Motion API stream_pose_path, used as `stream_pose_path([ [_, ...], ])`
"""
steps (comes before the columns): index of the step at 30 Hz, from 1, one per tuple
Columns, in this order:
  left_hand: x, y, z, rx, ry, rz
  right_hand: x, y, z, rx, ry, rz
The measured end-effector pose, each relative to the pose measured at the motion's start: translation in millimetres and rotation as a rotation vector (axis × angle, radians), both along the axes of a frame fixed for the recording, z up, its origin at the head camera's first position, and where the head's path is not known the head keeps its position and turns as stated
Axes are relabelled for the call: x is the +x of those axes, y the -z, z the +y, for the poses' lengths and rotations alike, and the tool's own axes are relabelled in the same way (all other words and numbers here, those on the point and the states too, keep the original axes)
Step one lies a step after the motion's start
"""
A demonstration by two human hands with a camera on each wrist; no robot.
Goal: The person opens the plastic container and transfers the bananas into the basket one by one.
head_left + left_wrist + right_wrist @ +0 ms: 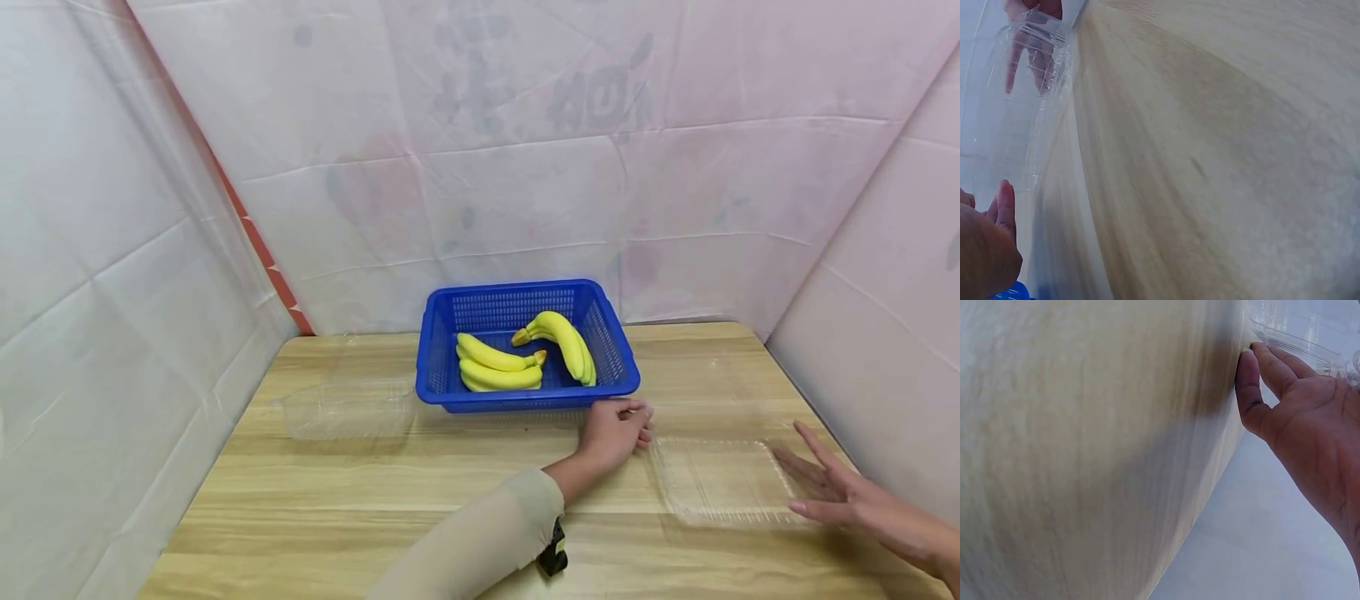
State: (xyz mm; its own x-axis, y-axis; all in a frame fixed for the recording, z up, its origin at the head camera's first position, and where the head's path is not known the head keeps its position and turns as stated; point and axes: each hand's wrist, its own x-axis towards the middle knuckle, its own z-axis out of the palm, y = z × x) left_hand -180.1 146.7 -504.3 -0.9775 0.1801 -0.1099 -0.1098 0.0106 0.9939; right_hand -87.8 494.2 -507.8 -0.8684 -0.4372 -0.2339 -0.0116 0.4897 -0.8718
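On the right of the table lies a clear plastic clamshell box (727, 479), its see-through lid spread toward the back. My left hand (611, 433) reaches to the box's left side, just in front of the basket, and its bent fingers pinch the plastic edge. In the left wrist view the thumb (1005, 206) points up right at that edge. At the box's right side is my right hand (847, 500), thumb and fingers spread apart. The right wrist view shows its fingertips (1260, 350) beside the clear plastic (1297, 337).
A blue plastic basket (525, 400) stands at the table's back middle, with two bunches of yellow bananas (498, 375) inside. Another clear plastic box (345, 412) lies open on the left. White sheeting (525, 192) walls off the wooden table (360, 508) at the back and sides.
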Motion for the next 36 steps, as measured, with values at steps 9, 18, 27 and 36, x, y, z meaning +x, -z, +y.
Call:
stream_pose_path([
  [9, 1.9, 4.5, -1.5, -0.059, -0.002, -0.009, -1.1, -8.6, -11, 0.138, 0.045, 0.017],
  [18, 2.8, 4.6, -4.8, -0.159, 0.078, 0.024, -16.6, -19.6, -23, 0.226, 0.094, -0.072],
  [27, 0.2, 7.0, -8.1, -0.112, 0.244, -0.051, -36.5, -20.5, -23, 0.149, 0.116, -0.081],
  [36, -0.5, 7.7, -6.7, -0.129, 0.257, -0.045, -52.4, -21.1, -21, 0.110, 0.078, -0.064],
])
